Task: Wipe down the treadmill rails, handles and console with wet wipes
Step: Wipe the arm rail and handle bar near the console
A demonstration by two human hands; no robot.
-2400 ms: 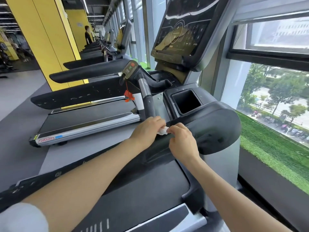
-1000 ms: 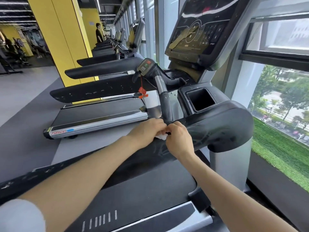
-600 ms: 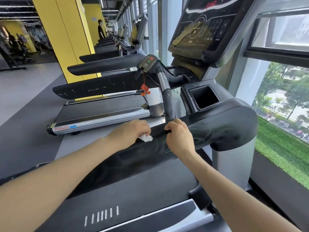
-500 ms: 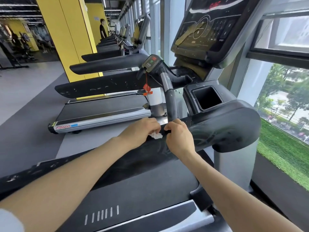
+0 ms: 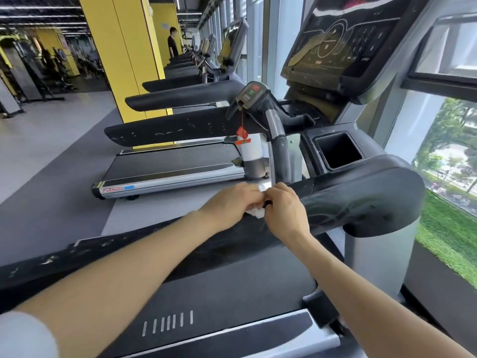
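Left fingers: curled over a white wet wipe point(image 5: 255, 212), pinching it from the left; only small scraps of white visible beneath and above the knuckles.
Right fingers: curled too, tips meeting the left ones over the same wipe, clasping it from the right.
Left hand point(image 5: 229, 202): knuckles up, resting on the black padded side rail point(image 5: 144, 250), touching the right hand.
Right hand point(image 5: 285, 210): back facing the camera, set on the rail just where it widens into the bulky rounded end point(image 5: 366, 195).
Wet wipe: crumpled small, sandwiched between both hands, pressed on top of the rail, near the foot of the grey upright handle point(image 5: 280, 148).
Forearms: bare, reaching in from the near left and near right; a white sleeve point(image 5: 24, 337) at the near left corner.
Rail: runs from near left toward far right, scuffed with pale marks along its near stretch.
Handle: rises just beyond the hands to a small control pod point(image 5: 251, 94) with red and green buttons; red safety clip point(image 5: 242, 136) dangling on a cord below.
Cup holder point(image 5: 338, 151): square black recess, right of the handle.
Console point(image 5: 340, 40): dark tilted screen, far right, well above the hands.
Belt point(image 5: 232, 290): dark deck under the arms, white stripes printed near.
Surroundings: row of other treadmills point(image 5: 170, 166) to the left, yellow pillar point(image 5: 121, 47), a person point(image 5: 172, 42) standing far off, window point(image 5: 449, 140) with greenery on the right.
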